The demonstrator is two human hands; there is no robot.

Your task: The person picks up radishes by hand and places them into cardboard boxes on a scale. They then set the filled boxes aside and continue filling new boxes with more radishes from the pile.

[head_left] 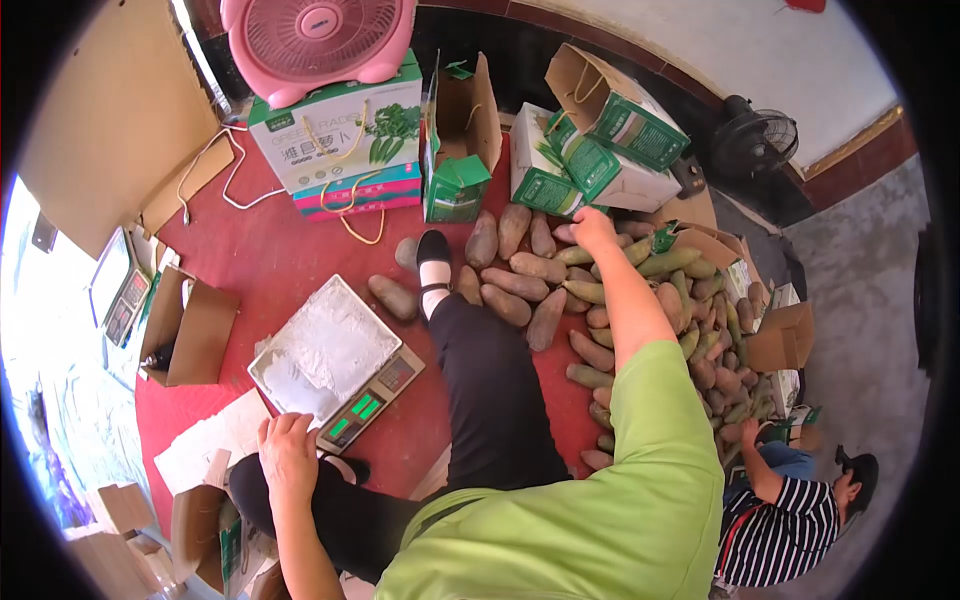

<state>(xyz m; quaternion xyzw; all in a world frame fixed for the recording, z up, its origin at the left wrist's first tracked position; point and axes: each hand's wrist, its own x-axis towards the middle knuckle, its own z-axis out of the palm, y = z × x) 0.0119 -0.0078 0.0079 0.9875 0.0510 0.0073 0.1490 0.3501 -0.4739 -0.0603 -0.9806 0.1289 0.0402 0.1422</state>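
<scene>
My left hand [288,456] lies over my bent knee beside the digital scale [385,385], its fingers loosely stretched and holding nothing. A white powdery coating covers much of the scale's tray [325,345], and its green display is lit. Stretched forward, my right hand [594,232] is at the back of a heap of radishes, just in front of a green and white carton [578,165]. Its fingers are curled at the end of a pinkish radish [565,233], and their undersides are hidden. Long pinkish-brown and green radishes [540,268] spread around that arm.
A pink fan [320,45] stands on a radish carton [345,130]. An opened carton [462,140] is beside it. At the left are a brown box [195,325] and another scale [125,295]. A person in a striped shirt [780,535] sits right of the heap. A black fan [755,135] stands behind.
</scene>
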